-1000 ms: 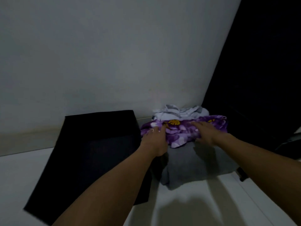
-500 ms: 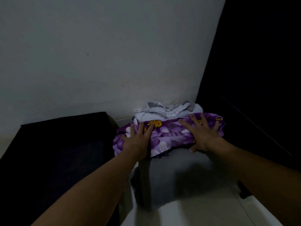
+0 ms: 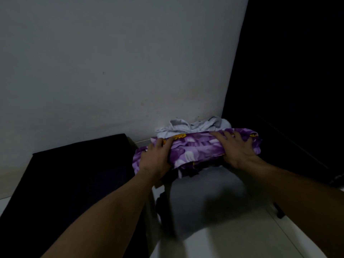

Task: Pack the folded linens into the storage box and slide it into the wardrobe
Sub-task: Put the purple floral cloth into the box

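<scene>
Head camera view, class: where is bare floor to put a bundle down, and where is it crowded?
Free: pale tiled floor in front of the grey folded cloth, between the forearms. Crowded: the corner, where both hands grip the purple flowered linen before the white crumpled cloth, beside the black storage box.

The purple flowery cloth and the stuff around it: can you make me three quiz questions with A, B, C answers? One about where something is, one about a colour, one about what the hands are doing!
1. Where is the black storage box?
A. left of the linen pile
B. on top of the pile
C. right of the pile

2. What colour is the folded linen under the purple flowered cloth?
A. red
B. grey
C. green

3. What are the hands doing?
A. hanging idle
B. both holding the purple cloth
C. pressing on the wall

Answers: 1 A, the box sits on the floor left of the pile. 2 B, the grey linen lies beneath. 3 B, the left hand and right hand grip opposite ends.
</scene>
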